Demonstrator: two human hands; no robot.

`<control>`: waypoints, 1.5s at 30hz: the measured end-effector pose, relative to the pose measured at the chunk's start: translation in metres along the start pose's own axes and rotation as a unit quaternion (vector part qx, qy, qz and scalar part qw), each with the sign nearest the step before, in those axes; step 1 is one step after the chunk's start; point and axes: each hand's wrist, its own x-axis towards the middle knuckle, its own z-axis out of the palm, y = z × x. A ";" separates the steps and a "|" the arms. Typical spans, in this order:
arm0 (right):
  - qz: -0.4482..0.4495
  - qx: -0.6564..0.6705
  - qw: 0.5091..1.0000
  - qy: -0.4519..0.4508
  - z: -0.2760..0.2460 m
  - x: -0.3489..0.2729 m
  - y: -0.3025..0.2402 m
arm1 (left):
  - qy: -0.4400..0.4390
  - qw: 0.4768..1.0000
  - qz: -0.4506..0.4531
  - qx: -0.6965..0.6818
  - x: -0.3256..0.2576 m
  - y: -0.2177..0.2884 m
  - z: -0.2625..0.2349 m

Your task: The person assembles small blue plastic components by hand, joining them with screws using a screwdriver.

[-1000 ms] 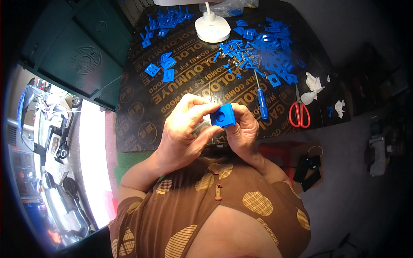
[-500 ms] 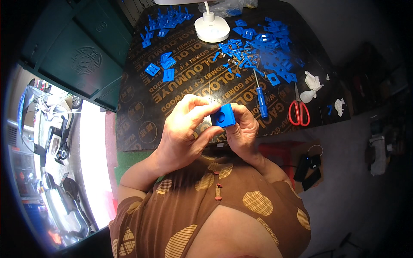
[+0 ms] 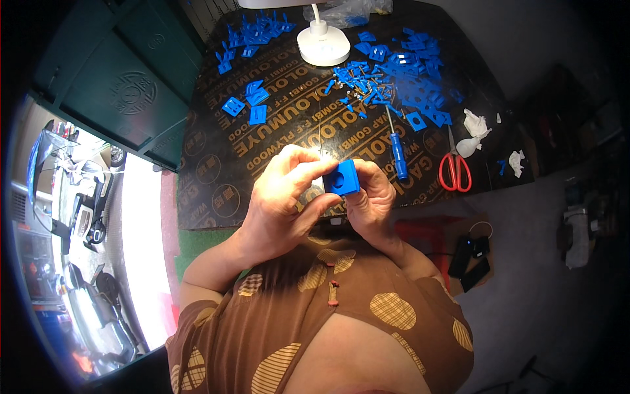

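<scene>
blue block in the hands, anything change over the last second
Nothing visibly changed. Both hands, left and right, keep holding the blue block in the same place above the near edge of the table. The screwdriver, scissors and loose blue parts lie where they were.

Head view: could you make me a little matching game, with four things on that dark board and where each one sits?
Things:
1. blue block
2. scissors
3. lamp base
4. screwdriver

Places:
A. far edge of the board, white and round
B. between both hands
C. right edge, red handles
D. just left of the scissors, blue handle

Pairs: 1-B, 2-C, 3-A, 4-D
</scene>
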 end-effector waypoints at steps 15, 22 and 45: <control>0.003 0.023 1.000 -0.011 -0.002 0.002 0.000 | -0.006 1.000 0.006 0.001 0.003 -0.003 0.001; -0.001 0.029 1.000 -0.001 -0.001 0.002 0.001 | -0.007 1.000 0.006 0.003 0.003 -0.004 0.001; 0.084 0.221 0.972 -0.001 -0.005 0.000 0.012 | 0.006 1.000 -0.006 0.018 0.009 0.000 0.002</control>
